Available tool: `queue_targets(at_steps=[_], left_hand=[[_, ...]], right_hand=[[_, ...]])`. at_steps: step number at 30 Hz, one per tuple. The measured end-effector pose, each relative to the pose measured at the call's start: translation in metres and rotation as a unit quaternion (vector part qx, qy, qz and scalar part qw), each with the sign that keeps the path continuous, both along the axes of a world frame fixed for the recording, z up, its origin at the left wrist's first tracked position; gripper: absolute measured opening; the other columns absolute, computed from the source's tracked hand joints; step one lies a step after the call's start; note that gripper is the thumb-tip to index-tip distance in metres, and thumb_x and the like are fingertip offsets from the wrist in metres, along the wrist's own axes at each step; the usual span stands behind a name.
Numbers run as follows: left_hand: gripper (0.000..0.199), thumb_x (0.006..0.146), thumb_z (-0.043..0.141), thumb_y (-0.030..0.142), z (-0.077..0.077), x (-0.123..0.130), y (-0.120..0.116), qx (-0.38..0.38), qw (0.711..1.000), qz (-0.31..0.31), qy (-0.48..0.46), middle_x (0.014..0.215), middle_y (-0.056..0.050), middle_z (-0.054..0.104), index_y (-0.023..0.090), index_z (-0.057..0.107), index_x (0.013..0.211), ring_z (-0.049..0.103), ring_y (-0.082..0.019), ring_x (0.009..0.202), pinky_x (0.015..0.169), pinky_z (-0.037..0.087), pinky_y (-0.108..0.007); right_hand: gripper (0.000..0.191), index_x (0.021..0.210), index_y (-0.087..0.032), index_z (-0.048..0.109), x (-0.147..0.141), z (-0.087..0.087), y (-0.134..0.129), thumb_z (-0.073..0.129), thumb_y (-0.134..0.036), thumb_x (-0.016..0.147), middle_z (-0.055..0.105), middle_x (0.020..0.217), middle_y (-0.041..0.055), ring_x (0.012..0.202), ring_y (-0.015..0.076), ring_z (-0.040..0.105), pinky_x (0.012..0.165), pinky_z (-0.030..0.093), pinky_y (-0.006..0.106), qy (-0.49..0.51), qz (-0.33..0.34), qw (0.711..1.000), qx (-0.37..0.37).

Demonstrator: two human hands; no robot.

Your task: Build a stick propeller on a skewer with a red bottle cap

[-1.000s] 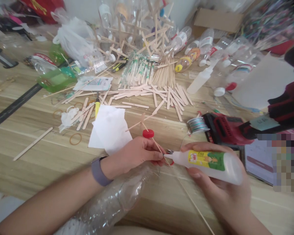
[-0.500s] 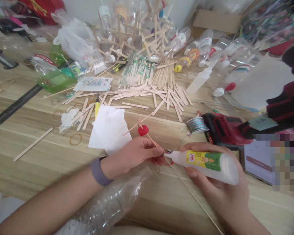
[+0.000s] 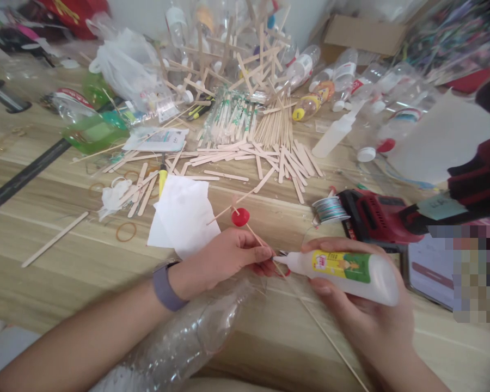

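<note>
My left hand is closed in a pinch on a thin wooden skewer, which slants down to the right. A red bottle cap sits on the wooden piece beyond my fingertips, with a thin stick crossing near it. My right hand is wrapped round a glue bottle with a yellow and green label, tipped nearly level. Its narrow nozzle points left and meets the skewer at my left fingertips. Another red piece shows partly behind the nozzle. Below my left forearm lies a clear plastic bottle.
White paper lies beyond my left hand. Craft sticks and a bundle of skewers spread across the middle. At right stand a red-black power tool, a wire spool and a phone. Plastic bottles crowd the back.
Both hands hold nearly the same pose, and the nozzle stays at the skewer. The view has shifted very slightly; the red cap sits a touch further right and looks tilted a little differently.
</note>
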State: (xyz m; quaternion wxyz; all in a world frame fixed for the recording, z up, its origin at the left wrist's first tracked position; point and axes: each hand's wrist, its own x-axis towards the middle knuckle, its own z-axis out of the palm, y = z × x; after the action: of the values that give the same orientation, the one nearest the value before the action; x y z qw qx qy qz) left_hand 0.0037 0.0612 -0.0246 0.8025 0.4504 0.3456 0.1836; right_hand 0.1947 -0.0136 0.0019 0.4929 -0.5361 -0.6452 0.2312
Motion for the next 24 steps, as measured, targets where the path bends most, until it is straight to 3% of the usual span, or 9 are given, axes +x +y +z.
queue_targets(at_steps=[6, 10, 24], left_hand=[[0.029, 0.079, 0.07, 0.043, 0.0009, 0.0003, -0.0004, -0.003, 1.0, -0.003, -0.006, 0.073, -0.003, 0.071, 0.014, 0.07, 0.076, 0.063, -0.014, 0.071, 0.073, 0.047, -0.026], [0.03, 0.077, 0.071, 0.045, 0.0006, 0.0001, -0.0003, -0.002, 1.0, -0.005, -0.006, 0.073, -0.003, 0.072, 0.014, 0.069, 0.077, 0.064, -0.015, 0.071, 0.073, 0.047, -0.027], [0.025, 0.081, 0.069, 0.039, 0.0012, -0.0006, -0.0002, 0.003, 1.0, -0.008, -0.014, 0.072, -0.002, 0.071, 0.015, 0.07, 0.076, 0.063, -0.013, 0.07, 0.072, 0.047, -0.025]], right_hand=[[0.025, 0.101, -0.027, 0.062, -0.0007, 0.0018, 0.0008, 0.074, -0.034, 0.079, 0.072, 0.093, 0.0055, 0.082, 0.0254, 0.07, 0.069, 0.058, 0.037, -0.009, -0.002, 1.0, -0.012], [0.025, 0.098, -0.027, 0.062, -0.0028, 0.004, 0.0024, 0.074, -0.036, 0.078, 0.073, 0.088, 0.0037, 0.076, 0.0225, 0.071, 0.063, 0.058, 0.032, 0.008, -0.005, 1.0, -0.004], [0.027, 0.1, -0.027, 0.064, 0.0018, -0.0006, 0.0016, 0.072, -0.043, 0.079, 0.073, 0.09, 0.0031, 0.08, 0.0221, 0.069, 0.07, 0.055, 0.034, -0.039, -0.024, 0.999, 0.0]])
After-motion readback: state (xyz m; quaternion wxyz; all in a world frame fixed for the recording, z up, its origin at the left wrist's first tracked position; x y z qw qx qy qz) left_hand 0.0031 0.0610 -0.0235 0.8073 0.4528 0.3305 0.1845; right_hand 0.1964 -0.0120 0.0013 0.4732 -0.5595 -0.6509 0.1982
